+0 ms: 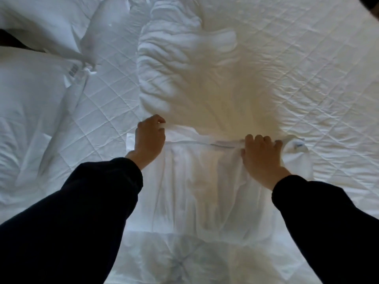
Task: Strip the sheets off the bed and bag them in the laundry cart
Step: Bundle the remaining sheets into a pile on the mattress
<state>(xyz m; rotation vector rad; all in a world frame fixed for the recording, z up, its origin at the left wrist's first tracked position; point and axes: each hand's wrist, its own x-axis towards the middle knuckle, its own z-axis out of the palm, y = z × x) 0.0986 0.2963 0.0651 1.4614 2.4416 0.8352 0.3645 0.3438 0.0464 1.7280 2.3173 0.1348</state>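
— White cotton: is that what the left hand (150, 138) has hold of?

— Yes. Its fingers and thumb are curled in a pinch on the folded edge of the sheet (205, 181), back of the hand up.

— And the other one?

— The right hand (262, 156) grips the same edge further along, fingers curled over the hem, so the cloth runs straight between the two hands (a seam line shows along it).

— Where does the rest of the sheet lie?

— On the person's side of the hands it spreads in a fairly smooth panel between the two dark sleeves (82, 212). Beyond the hands it heaps up in a crumpled mound. Just outside the right hand a bunched corner carries a small label (298, 144) with blue marking, too small to read.

— What is underneath?

— The bed's quilted mattress pad (307, 68), bare out to either side of the hands. Well out past the left hand lie two white pillows (30, 99), one beyond the other.
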